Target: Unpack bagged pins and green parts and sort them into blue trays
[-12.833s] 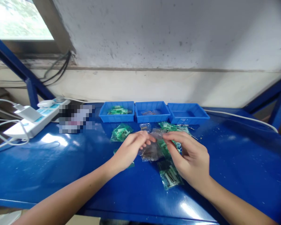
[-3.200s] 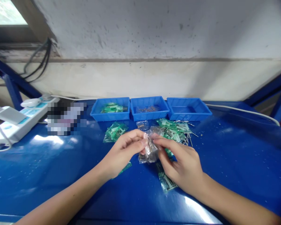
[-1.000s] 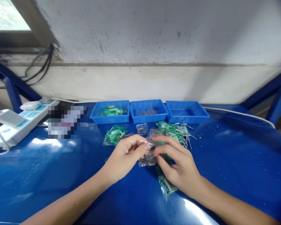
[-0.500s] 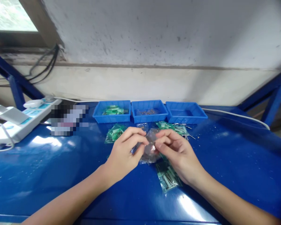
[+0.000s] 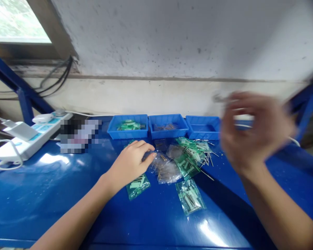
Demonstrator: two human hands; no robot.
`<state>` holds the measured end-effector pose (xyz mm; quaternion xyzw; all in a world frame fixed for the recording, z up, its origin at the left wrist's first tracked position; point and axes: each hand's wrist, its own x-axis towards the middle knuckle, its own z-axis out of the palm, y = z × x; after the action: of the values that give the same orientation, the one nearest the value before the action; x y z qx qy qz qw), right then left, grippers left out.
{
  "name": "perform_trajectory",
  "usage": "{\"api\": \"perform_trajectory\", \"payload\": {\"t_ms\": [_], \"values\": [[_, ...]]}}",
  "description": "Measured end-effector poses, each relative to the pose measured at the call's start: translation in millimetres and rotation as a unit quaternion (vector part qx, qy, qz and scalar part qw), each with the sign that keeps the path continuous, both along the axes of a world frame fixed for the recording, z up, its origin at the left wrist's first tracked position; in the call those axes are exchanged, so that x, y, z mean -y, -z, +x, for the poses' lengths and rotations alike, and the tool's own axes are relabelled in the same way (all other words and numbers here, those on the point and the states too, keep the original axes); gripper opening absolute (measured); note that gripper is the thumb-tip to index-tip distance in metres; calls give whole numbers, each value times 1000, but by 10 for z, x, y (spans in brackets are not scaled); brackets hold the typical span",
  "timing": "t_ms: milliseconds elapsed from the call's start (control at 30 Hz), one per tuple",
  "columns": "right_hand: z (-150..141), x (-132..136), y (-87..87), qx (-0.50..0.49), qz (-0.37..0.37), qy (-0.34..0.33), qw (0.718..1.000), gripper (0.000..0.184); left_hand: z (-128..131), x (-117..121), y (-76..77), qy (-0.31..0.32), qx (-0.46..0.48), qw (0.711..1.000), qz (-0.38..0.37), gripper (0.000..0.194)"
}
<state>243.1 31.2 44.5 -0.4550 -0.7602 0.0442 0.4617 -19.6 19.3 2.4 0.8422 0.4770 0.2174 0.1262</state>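
My left hand (image 5: 131, 165) hovers over the table beside the clear plastic bags (image 5: 168, 170) of small brassy parts. Its fingers curve, with a gap between thumb and fingertips and nothing seen between them. Raised at the right and smeared by motion, my right hand (image 5: 255, 128) has thumb and fingers brought together in a ring. A small greyish blur (image 5: 218, 98) shows at its fingertips, too smeared to name. Between the hands lie green bags (image 5: 190, 196) of white plugs and screws, and loose long screws (image 5: 207, 174). Another green bag (image 5: 138, 185) sits partly under my left hand.
Three blue bins stand along the wall: the left bin (image 5: 127, 134) holds green bags, the middle bin (image 5: 169, 133) clear bags, and the right bin (image 5: 203, 134) is partly hidden by my right hand. A white power strip (image 5: 18, 147) and a pixelated object (image 5: 79, 137) are at left.
My right hand has swung up and to the right, away from the clear bags. My left hand has drawn slightly left and its fingers have parted. The bags between them are now uncovered.
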Motion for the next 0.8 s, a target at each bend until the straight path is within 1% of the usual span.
{"api": "perform_trajectory", "payload": {"t_ms": [67, 100, 133, 200, 233, 300, 400, 500, 600, 667, 733, 800], "values": [[-92, -58, 114, 95, 74, 66, 991, 20, -105, -76, 1, 22, -19, 1000, -9, 25], [-118, -68, 184, 131, 90, 86, 984, 21, -155, -114, 5, 23, -27, 999, -6, 26], [-127, -63, 258, 147, 92, 99, 980, 19, -203, -152, 12, 14, -34, 999, 1, 27], [-107, -26, 398, 127, 83, 122, 981, 8, -292, -221, 32, -27, -53, 998, 15, 29], [-88, -2, 459, 113, 73, 124, 983, 5, -332, -251, 44, -53, -66, 996, 16, 30], [-63, 38, 556, 95, 53, 108, 988, 9, -395, -295, 69, -93, -95, 991, -4, 33], [-97, 66, 641, 99, 31, 44, 994, 9, -417, -310, 98, -121, -116, 985, -45, 46], [-176, 89, 667, 97, 18, 4, 995, 11, -348, -275, 105, -144, -70, 987, -32, 45], [-229, 133, 655, 79, 10, -1, 997, 12, -246, -217, 84, -161, 2, 987, 18, 41], [-247, 163, 641, 66, 3, -8, 998, 11, -178, -171, 64, -167, 59, 983, 46, 46], [-266, 191, 628, 55, -1, -16, 998, 11, -102, -116, 51, -169, 117, 978, 39, 51], [-296, 218, 611, 43, -5, -28, 999, 10, -8, -51, 49, -163, 164, 973, 0, 44]]}}
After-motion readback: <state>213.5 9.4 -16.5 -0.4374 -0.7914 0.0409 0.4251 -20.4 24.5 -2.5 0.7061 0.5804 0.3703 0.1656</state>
